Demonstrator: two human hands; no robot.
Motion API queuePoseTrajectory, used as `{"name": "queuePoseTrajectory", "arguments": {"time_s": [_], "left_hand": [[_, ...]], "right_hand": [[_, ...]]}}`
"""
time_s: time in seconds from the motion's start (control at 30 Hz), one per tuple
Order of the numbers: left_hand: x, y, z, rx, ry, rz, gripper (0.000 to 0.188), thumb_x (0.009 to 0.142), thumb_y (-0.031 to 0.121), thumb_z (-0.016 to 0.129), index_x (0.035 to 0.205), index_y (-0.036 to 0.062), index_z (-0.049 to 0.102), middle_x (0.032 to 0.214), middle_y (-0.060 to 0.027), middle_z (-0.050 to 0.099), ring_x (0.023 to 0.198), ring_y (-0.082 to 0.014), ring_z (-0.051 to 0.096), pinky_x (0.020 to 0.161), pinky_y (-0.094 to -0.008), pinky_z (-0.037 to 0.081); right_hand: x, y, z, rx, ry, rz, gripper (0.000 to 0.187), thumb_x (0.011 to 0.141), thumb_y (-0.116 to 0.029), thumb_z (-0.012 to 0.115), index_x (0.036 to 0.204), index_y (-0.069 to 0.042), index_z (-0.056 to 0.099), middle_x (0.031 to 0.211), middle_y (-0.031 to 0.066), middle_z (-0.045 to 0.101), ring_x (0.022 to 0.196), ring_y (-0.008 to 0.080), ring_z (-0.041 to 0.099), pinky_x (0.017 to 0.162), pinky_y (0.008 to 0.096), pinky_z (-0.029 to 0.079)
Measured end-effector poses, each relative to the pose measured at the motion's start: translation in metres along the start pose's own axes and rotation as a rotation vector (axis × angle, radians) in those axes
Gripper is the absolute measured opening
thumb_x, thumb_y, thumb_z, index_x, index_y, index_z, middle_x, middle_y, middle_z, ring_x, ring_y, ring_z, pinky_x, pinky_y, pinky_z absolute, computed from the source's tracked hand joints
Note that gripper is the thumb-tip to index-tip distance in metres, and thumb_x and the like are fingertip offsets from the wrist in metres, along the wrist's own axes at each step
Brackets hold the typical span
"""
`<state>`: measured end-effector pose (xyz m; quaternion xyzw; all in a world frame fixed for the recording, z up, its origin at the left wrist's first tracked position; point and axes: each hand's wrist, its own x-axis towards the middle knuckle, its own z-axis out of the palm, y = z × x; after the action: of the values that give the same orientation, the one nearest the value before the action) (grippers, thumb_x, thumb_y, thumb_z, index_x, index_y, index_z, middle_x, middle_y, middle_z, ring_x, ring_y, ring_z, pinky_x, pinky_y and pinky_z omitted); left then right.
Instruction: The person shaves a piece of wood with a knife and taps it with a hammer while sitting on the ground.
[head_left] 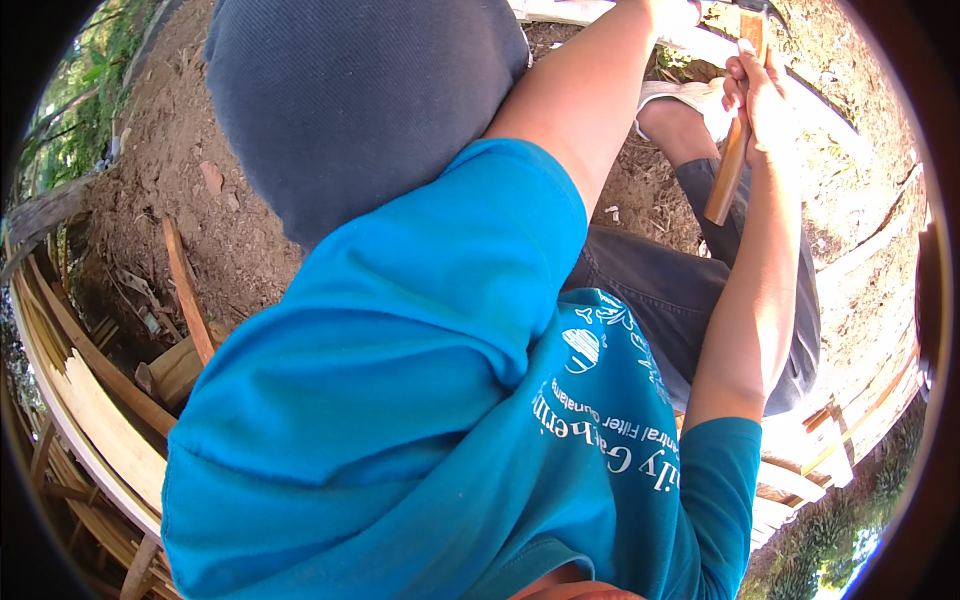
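Note:
My right hand is closed around the wooden handle of a hammer at the upper right. The handle slants down below my fist, and a bit of dark metal shows at its top, cut by the picture's edge. My left arm reaches up to the top edge, where only part of my left hand shows, close beside the hammer's top end. Its fingers are mostly out of the picture. Near both hands lies a pale, sunlit length of wood.
My bent legs in dark trousers and a foot in a light sandal are below my hands. Bare brown soil surrounds me. Long wooden strips and boards lie at the left; more pale wood pieces lie at the lower right.

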<state>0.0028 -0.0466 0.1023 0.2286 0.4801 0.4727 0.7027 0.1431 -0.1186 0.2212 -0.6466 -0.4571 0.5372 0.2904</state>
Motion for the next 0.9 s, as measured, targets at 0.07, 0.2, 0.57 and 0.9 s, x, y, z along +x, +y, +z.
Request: {"name": "queuePoseTrajectory", "arguments": {"time_s": [0.07,0.2,0.57,0.9], "left_hand": [[-0.003,0.003,0.001,0.135,0.069,0.047,0.031,0.099,0.026,0.053,0.083,0.007,0.071,0.067,-0.0084,0.062,0.053,-0.0205,0.056,0.048,-0.0397,0.043],[0.019,-0.004,0.004,-0.433,0.086,-0.18,0.026,0.099,0.026,0.054,0.089,0.0074,0.069,0.068,-0.007,0.061,0.051,-0.0206,0.054,0.044,-0.0397,0.042],[0.047,-0.026,0.0,-0.649,0.0,-0.174,0.024,0.099,0.028,0.056,0.096,0.0079,0.069,0.072,-0.0067,0.062,0.054,-0.02,0.054,0.044,-0.0396,0.041],[0.037,-0.039,-0.004,-0.6,-0.098,-0.126,0.03,0.099,0.031,0.056,0.088,0.0056,0.066,0.063,-0.0078,0.055,0.05,-0.0229,0.051,0.044,-0.0416,0.04]], "right_hand": [[0.003,0.002,-0.003,0.031,0.038,-0.036,0.012,0.105,-0.019,0.057,0.107,-0.01,0.049,0.081,0.0,0.054,0.054,0.0062,0.044,0.051,0.0225,0.039],[0.01,0.004,-0.001,0.032,0.038,-0.018,0.013,0.105,-0.019,0.058,0.106,-0.01,0.049,0.081,0.0003,0.055,0.054,0.0063,0.044,0.051,0.0232,0.04],[0.01,-0.001,0.008,0.08,0.069,-0.064,0.012,0.105,-0.017,0.057,0.105,-0.011,0.046,0.078,0.0008,0.052,0.055,0.0077,0.044,0.049,0.0252,0.039],[0.023,0.013,-0.008,0.227,0.122,-0.068,0.013,0.105,-0.017,0.057,0.107,-0.01,0.046,0.079,0.0002,0.053,0.055,0.0071,0.044,0.05,0.0243,0.04]]}}
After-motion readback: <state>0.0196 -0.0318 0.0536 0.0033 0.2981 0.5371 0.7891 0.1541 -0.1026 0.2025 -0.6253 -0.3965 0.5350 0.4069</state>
